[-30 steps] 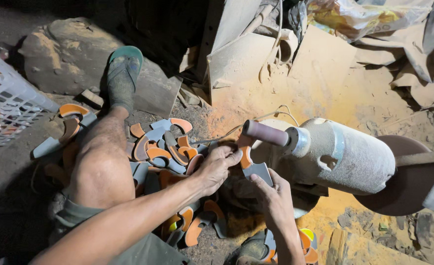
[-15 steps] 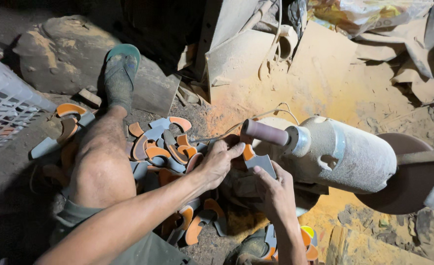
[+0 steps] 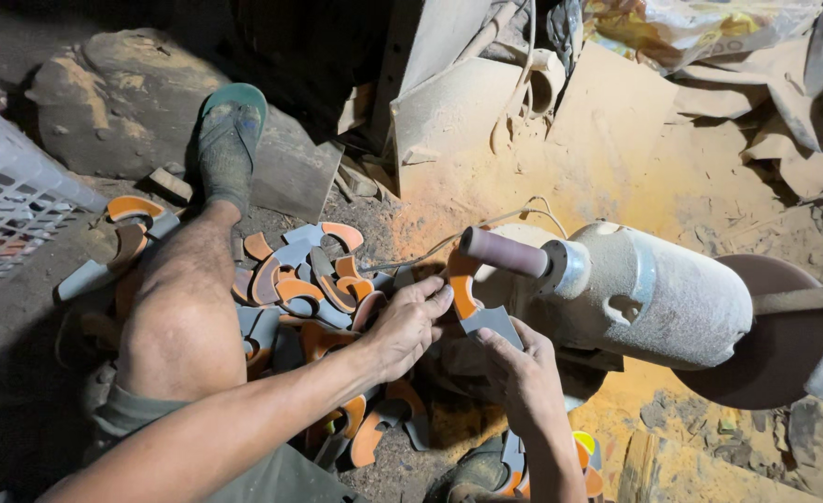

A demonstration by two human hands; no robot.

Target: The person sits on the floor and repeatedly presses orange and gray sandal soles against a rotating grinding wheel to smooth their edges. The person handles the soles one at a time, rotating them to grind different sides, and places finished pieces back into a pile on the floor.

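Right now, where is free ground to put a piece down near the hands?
Free: dusty floor behind the motor, and dark ground between the crate and the leg. Crowded: the pile of pieces before the left hand, and around the right hand.

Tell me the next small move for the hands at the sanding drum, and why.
Probably press the curved orange piece up against the sanding drum. Both hands, left and right, grip it just under the drum, with its curved edge facing it.
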